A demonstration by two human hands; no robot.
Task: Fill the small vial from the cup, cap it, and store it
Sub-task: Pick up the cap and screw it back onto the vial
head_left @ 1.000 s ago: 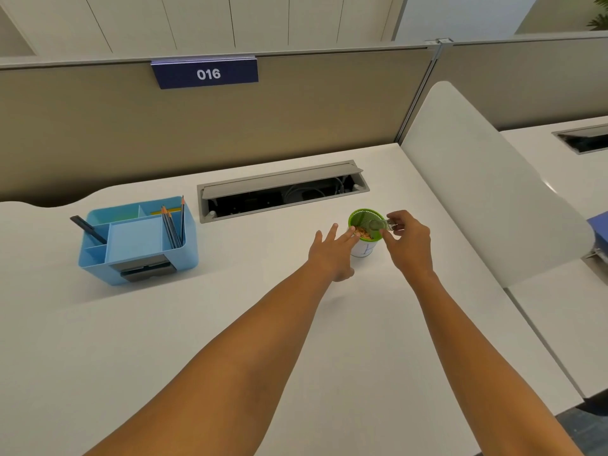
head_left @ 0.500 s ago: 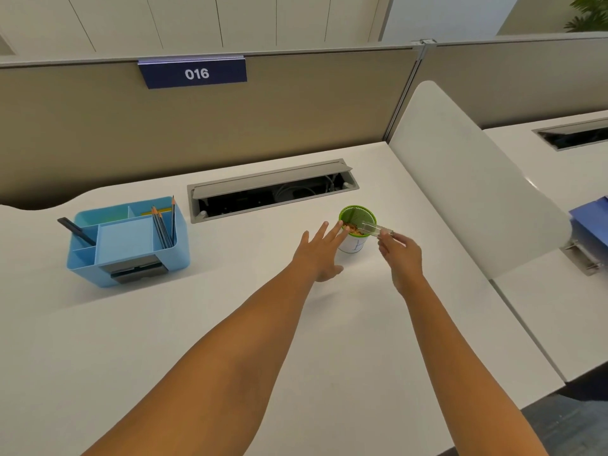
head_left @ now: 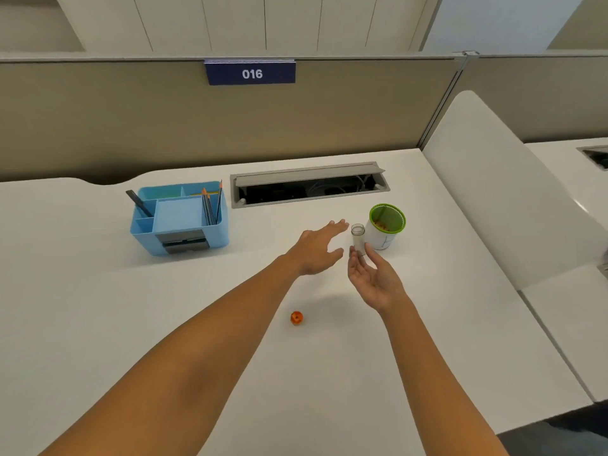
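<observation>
Fingertips [head_left: 353, 255] of the open, empty right hand [head_left: 371, 278] touch the upright clear glass vial [head_left: 358, 238]; the spread, empty left hand [head_left: 320, 248] hovers beside it.

Your desk layout, left to right

On the white desk [head_left: 98, 324], the blue plastic organiser [head_left: 179, 218] sits far left; the clear glass vial [head_left: 358, 236] stands just left of the green-rimmed white cup [head_left: 385, 227]; the small orange cap [head_left: 296, 318] lies nearer you.

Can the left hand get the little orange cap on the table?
Probably yes. The orange cap lies alone on the bare white table, just right of the left forearm. The left hand is open, holds nothing, and sits beyond the cap, so it would only need to pull back.
</observation>
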